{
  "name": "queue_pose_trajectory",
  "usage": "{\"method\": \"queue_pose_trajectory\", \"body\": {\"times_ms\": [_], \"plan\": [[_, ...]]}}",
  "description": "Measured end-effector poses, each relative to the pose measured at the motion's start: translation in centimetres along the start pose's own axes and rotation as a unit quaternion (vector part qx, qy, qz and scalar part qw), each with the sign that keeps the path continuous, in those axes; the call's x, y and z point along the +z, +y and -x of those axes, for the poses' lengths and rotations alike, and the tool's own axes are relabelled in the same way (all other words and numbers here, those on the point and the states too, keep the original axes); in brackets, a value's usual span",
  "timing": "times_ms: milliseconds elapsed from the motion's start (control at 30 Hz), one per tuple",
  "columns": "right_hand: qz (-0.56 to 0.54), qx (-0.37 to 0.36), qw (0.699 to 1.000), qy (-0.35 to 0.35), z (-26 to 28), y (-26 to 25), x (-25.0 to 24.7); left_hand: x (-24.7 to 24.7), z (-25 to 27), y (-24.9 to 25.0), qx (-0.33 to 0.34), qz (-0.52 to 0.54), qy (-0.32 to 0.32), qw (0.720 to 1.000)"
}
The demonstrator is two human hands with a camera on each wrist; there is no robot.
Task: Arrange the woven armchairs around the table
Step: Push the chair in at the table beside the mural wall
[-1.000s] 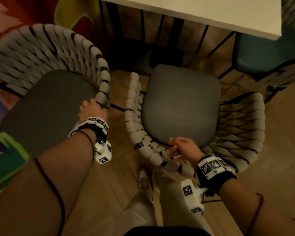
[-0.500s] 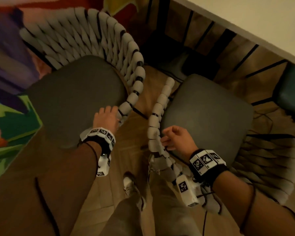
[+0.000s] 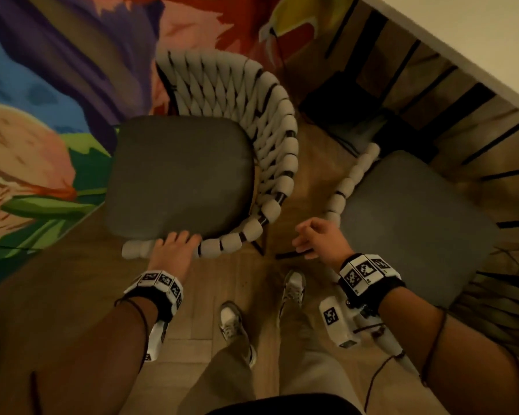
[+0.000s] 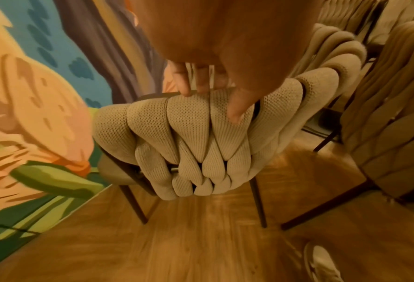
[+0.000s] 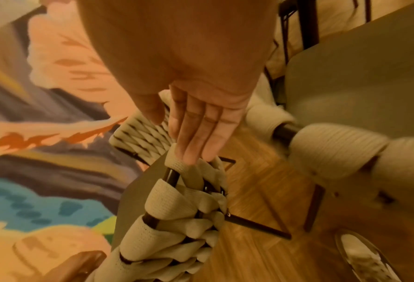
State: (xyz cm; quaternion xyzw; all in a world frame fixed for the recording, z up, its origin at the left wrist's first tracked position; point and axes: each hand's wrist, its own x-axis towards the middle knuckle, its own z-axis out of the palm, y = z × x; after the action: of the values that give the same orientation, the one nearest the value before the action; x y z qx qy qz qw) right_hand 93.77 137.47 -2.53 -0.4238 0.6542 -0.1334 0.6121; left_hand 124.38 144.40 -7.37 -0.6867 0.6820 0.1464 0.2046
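Observation:
Two woven armchairs with grey seat cushions stand side by side before the white table (image 3: pixel 468 34). The left armchair (image 3: pixel 180 175) has its cream woven rim curving toward me. My left hand (image 3: pixel 177 239) grips that rim; in the left wrist view the left hand (image 4: pixel 210 95) has its fingers over the top of the left armchair's woven rim (image 4: pixel 191 122) and the thumb on its outer face. The right armchair (image 3: pixel 411 229) stands at the right. My right hand (image 3: pixel 307 235) hovers over the gap between the chairs, holding nothing. The right wrist view shows the right hand (image 5: pixel 193 141) with straight fingers above the left armchair's rim (image 5: pixel 176 200).
A colourful rug (image 3: pixel 42 115) covers the floor at the left, under part of the left chair. The table's dark slatted base (image 3: pixel 402 94) lies beyond the chairs. My shoes (image 3: pixel 231 324) stand on the wooden floor (image 3: pixel 237 280) just behind the gap.
My right hand has let go of the right armchair's rim and moved left into the gap. My left hand has slid along the left armchair's rim, and the view has swung left.

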Motion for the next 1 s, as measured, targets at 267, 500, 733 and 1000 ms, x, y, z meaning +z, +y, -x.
{"method": "queue_pose_trajectory", "body": {"times_ms": [267,500,733,1000], "plan": [[0.115,-0.032,0.992,-0.043,-1.3,-0.6,9.6,2.9,5.7,-8.7,-0.024,-0.047,-0.02,0.998],[0.131,0.058,0.989,0.042,-4.6,-2.4,8.5,3.2,7.5,-13.1,-0.17,0.033,-0.093,0.98],[0.087,0.045,0.993,0.06,-13.3,-8.5,9.0,5.8,6.9,-7.3,-0.602,0.655,-0.005,0.456],[0.084,0.086,0.992,0.022,-18.1,-10.6,8.8,5.5,4.1,0.2,-0.565,0.762,0.009,0.317]]}}
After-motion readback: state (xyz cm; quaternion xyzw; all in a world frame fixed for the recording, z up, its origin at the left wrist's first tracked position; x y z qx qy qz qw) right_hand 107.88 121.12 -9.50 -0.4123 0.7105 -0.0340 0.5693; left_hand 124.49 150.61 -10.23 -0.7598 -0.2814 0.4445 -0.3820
